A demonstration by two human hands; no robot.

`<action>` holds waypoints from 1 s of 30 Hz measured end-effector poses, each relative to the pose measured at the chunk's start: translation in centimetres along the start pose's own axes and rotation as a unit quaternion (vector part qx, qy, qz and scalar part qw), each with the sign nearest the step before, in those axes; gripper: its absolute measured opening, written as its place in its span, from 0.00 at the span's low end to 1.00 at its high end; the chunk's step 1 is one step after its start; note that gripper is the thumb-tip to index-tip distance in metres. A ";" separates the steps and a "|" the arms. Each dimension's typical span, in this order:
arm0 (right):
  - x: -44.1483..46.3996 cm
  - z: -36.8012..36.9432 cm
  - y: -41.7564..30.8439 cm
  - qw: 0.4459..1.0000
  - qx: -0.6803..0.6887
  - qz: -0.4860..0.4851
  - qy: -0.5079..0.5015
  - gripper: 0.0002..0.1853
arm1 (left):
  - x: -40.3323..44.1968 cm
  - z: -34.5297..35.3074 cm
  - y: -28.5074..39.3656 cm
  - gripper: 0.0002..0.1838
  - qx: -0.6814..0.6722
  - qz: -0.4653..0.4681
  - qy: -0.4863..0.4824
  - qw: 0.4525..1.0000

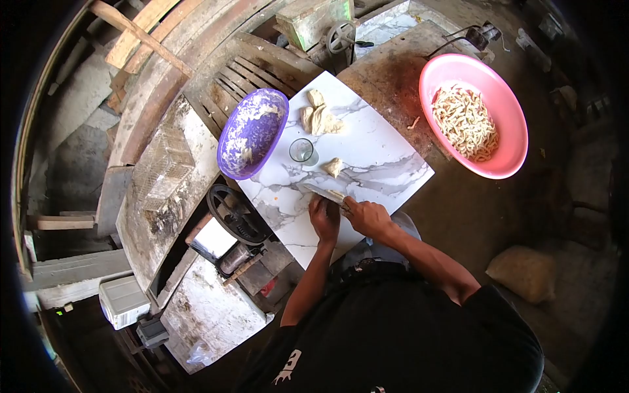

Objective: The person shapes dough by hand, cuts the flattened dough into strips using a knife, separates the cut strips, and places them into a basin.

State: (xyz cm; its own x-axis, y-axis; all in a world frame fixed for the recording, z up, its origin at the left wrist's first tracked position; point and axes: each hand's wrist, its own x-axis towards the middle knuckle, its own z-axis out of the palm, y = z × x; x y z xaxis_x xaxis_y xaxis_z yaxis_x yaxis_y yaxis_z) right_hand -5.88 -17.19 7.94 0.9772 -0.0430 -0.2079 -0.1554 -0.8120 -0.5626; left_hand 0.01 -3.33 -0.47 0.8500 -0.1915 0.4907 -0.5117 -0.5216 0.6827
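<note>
My right hand (368,217) is closed around the handle of a knife (320,191), whose blade points left over the marble-patterned board (386,164). Beside it, just under the blade, my left hand (325,219) has its fingers curled; what they hold, if anything, is hidden. A little pale dough shows along the blade near my right fingers. Just beyond the knife lies a small lump of dough (333,168). Farther back stands a clear drinking glass (302,151), and behind that rests a larger folded piece of dough (322,120).
A purple basin (226,147) smeared with dough sits at the board's left edge. To the right, a pink basin (514,124) holds many short dough strips (464,122). A machine with a black wheel (237,214) stands at left. A hand-wheel (341,37) is at the back.
</note>
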 end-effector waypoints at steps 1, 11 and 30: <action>0.0 -0.1 -0.1 1.000 -0.008 0.011 -0.009 0.17 | 0.0 0.0 0.0 0.10 -0.002 0.001 0.003 1.000; -2.2 -1.0 0.7 1.000 0.003 0.014 -0.013 0.15 | -0.1 -0.2 -0.1 0.09 0.011 0.005 -0.020 1.000; -9.6 -6.2 2.0 0.995 0.007 0.092 -0.049 0.15 | -0.2 0.1 -0.6 0.07 -0.015 -0.013 0.011 1.000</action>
State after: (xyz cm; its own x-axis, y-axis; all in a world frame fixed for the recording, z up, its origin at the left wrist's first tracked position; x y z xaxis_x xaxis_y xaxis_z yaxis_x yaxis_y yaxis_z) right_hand -14.70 -22.03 13.79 0.9137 -0.1325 -0.3842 -0.3326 -0.7869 -0.5197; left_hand 0.15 -3.09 -1.01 0.8599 -0.1601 0.4847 -0.4938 -0.5014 0.7104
